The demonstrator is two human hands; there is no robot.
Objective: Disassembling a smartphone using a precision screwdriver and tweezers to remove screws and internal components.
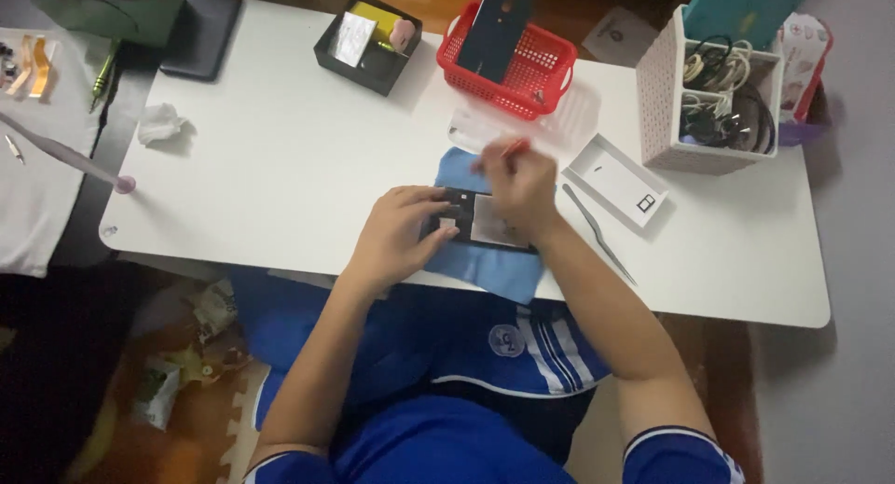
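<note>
Centrally: left hand [396,237] pins phone [475,221] flat on cloth [494,269], steadying it; right hand [520,181] pinches red tool [513,148] above it.

Lying open near the table's [280,148] far right edge, a flat white box [620,179], rectangular, small dark mark at one corner. Propped in the black tray [365,41] at the far edge, a white card label [354,38] beside a yellow packet [378,18]. Behind the white basket [664,92] at the far right corner, a teal carton [741,8] and a white-and-red packet [804,60]. Beyond the far edge, a pale square package [617,34].
</note>
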